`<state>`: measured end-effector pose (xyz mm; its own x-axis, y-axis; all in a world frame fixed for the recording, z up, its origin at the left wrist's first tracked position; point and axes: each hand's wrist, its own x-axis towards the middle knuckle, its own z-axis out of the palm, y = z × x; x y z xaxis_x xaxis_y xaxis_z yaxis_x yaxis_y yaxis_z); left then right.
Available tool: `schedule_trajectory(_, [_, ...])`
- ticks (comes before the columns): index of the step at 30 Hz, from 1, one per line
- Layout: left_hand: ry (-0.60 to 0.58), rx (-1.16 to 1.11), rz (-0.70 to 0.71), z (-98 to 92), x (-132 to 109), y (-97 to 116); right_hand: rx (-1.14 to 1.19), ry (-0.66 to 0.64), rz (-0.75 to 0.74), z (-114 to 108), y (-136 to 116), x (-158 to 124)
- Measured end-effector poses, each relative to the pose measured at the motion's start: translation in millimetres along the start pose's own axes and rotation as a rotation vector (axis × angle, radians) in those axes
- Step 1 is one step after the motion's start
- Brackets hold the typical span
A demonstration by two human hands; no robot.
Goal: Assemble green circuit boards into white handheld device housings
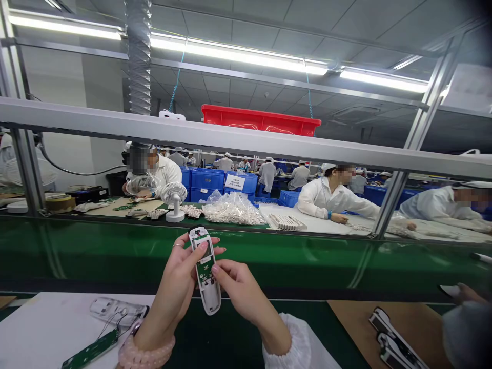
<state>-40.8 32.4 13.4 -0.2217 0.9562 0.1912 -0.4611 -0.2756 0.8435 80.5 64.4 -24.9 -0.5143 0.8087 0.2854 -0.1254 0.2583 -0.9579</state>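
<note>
One long green conveyor belt (246,261) is stretching ahead of me, a white mat (31,328) is lying at my left, and my left hand (172,277) and right hand (240,300) are clamping a white handset casing (210,296) in front of the belt, while a loose green circuit board (90,348) is resting on the mat.

Green workbench panel (246,261) shining, smooth and glossy, reflecting ceiling lights. Just above panel's near edge: white plastic shell (209,300) showing smooth, faintly glossy finish, matt green circuit board (205,270) sitting in it. Below panel, left: matt white paper sheet (34,328) carrying second matt green circuit board (90,348) and clear plastic piece (113,311), glinting. Below panel, right: brown cardboard mat (418,323) looking dull, metal clamps (388,330) gleaming on it. Beyond panel: crinkled clear plastic bag (233,209) catching light.
</note>
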Motion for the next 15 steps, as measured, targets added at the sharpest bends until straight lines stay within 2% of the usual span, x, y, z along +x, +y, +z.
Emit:
schedule_trajectory(5, [-0.044,0.014,-0.006,0.7,0.2,1.4,0.009,0.059,-0.021,3.2,-1.9,0.2])
schedule_trajectory(12, [-0.105,0.118,0.158,-2.4,-1.5,-7.6,0.075,0.094,-0.038,9.9,3.9,2.4])
schedule_trajectory(15, [-0.097,0.154,0.187,-2.0,-0.2,-11.6,0.076,0.085,-0.021,9.9,6.8,3.3])
